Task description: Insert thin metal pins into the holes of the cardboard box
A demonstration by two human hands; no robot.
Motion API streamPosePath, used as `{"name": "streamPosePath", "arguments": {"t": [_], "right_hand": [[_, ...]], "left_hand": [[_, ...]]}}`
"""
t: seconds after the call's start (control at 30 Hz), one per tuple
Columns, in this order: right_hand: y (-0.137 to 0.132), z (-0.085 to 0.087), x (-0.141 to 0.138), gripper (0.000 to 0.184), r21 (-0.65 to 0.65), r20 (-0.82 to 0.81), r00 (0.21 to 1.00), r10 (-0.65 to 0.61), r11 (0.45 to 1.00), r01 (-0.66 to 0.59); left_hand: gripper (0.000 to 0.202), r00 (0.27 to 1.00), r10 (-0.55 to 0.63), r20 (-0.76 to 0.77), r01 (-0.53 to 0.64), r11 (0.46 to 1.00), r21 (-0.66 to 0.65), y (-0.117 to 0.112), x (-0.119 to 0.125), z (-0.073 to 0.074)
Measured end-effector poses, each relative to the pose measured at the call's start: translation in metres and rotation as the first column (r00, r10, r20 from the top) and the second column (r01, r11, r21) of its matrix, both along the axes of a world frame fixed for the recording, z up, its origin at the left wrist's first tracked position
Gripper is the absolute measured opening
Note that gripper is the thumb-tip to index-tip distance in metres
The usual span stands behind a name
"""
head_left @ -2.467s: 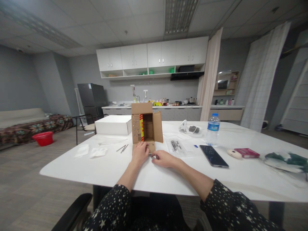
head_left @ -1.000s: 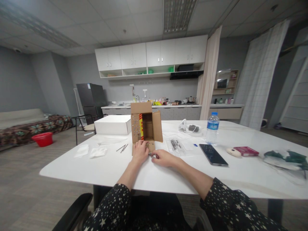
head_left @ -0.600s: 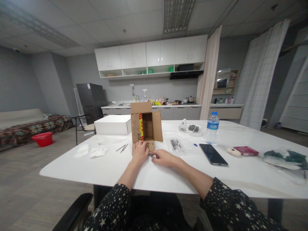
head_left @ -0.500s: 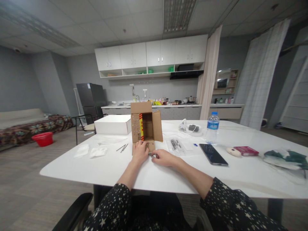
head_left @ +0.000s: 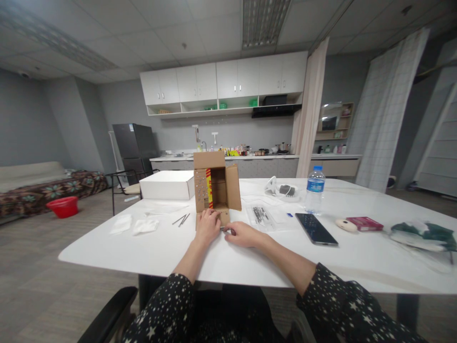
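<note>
An open cardboard box stands on the table, its opening facing me and its flaps spread. A red and yellow printed strip and many small dots mark its left flap. My left hand lies on the lower front flap, fingers stretched out over the cardboard and pressing it down. Just right of it, my right hand is closed around a small tool with a thin metal shaft and what looks like a dark handle. The shaft points left along the flap's front edge; most of the tool is hidden by my fingers.
Left of the box lie thin metal bits, white folded tissues and a white box. To the right are a plastic pack of dark bits, a phone, a water bottle and a maroon box.
</note>
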State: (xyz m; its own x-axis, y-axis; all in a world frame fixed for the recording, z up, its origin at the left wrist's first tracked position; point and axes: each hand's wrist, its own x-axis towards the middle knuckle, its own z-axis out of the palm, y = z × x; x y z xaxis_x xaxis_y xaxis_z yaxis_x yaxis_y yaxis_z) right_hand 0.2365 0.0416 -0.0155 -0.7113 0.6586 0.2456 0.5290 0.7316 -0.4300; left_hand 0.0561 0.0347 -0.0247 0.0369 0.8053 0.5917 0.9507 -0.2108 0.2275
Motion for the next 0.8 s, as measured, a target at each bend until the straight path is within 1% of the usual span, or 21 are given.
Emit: {"name": "streamPosePath", "arguments": {"t": [0.3, 0.63, 0.8], "right_hand": [[-0.0015, 0.002, 0.0001, 0.035, 0.004, 0.011, 1.0, -0.001, 1.0, 0.001], [0.002, -0.0016, -0.0007, 0.035, 0.018, 0.014, 1.0, 0.004, 1.0, -0.004], [0.0012, -0.0004, -0.0006, 0.035, 0.014, 0.014, 1.0, 0.0, 1.0, 0.0]], "left_hand": [[0.034, 0.999, 0.009, -0.034, -0.01, 1.0, -0.024, -0.0016, 0.0022, 0.0017], [0.031, 0.999, 0.014, -0.048, -0.014, 1.0, 0.017, -0.0024, 0.0028, 0.0014], [0.03, 0.999, 0.002, -0.047, 0.0, 0.999, 0.033, -0.0026, 0.0035, 0.0024]]}}
